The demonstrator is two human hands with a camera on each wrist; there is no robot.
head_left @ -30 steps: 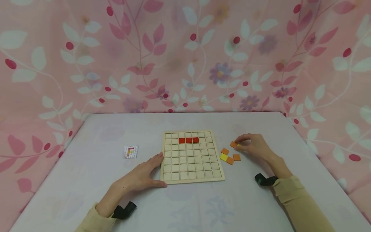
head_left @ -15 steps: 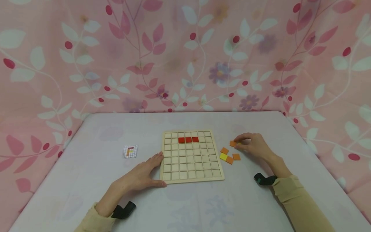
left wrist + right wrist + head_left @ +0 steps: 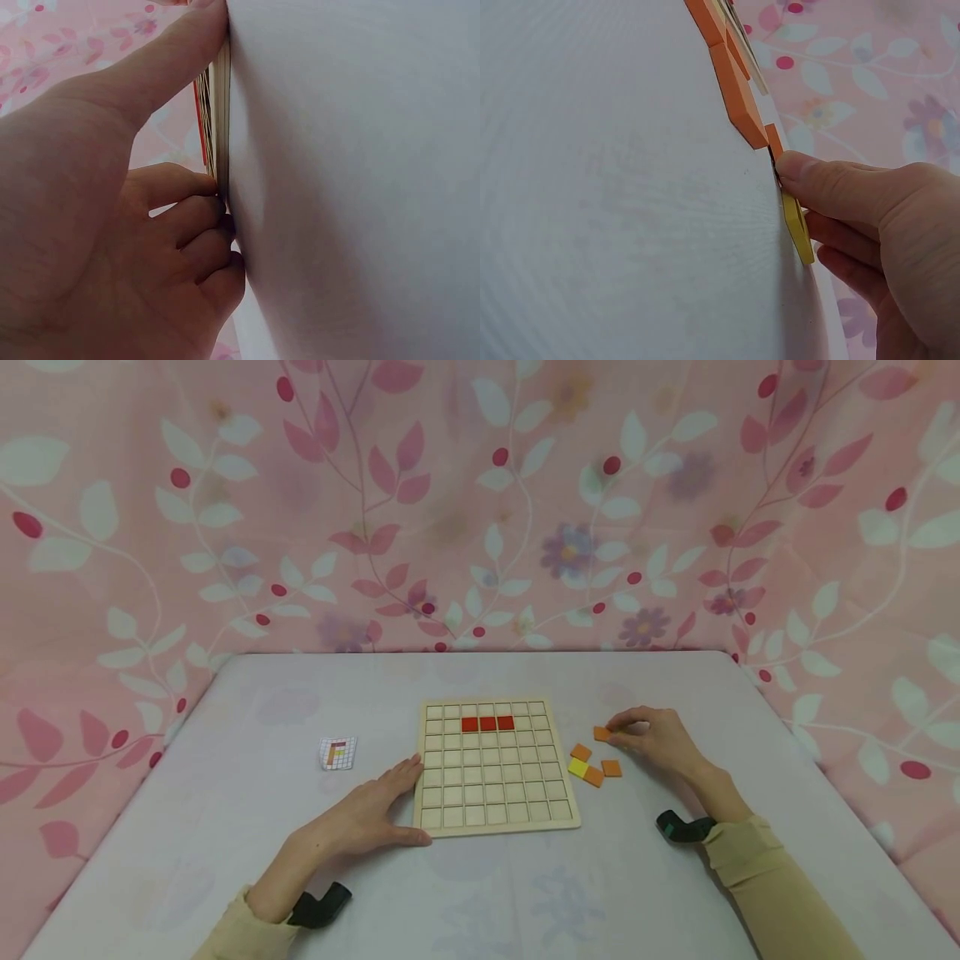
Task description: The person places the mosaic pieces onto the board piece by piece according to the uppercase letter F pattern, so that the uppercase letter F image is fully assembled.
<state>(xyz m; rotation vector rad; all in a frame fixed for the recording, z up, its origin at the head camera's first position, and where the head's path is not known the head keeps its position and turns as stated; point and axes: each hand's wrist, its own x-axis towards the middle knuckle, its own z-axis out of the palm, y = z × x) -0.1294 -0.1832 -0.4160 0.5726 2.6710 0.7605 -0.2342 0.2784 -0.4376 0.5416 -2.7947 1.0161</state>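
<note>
My left hand (image 3: 371, 810) rests against the left side of a wooden grid board (image 3: 495, 793), its thumb at the near left corner and its fingers along the edge. Three red tiles (image 3: 487, 724) lie side by side in the board's second row from the far edge. Right of the board, my right hand (image 3: 656, 739) pinches an orange tile (image 3: 602, 734) with thumb and finger. In the right wrist view, a yellow tile (image 3: 796, 229) sits close under the same fingers; the head view hides it behind the hand.
Three more orange tiles, one of them by itself (image 3: 611, 768), and a yellow tile (image 3: 577, 767) lie between the board and my right hand. A small paper card (image 3: 338, 753) with a coloured grid pattern lies left of the board. A floral curtain (image 3: 480, 527) hangs behind the table.
The yellow tile by the right fingertips, partly visible a second ago in the head view, is now hidden by the hand. The left hand and board stay put.
</note>
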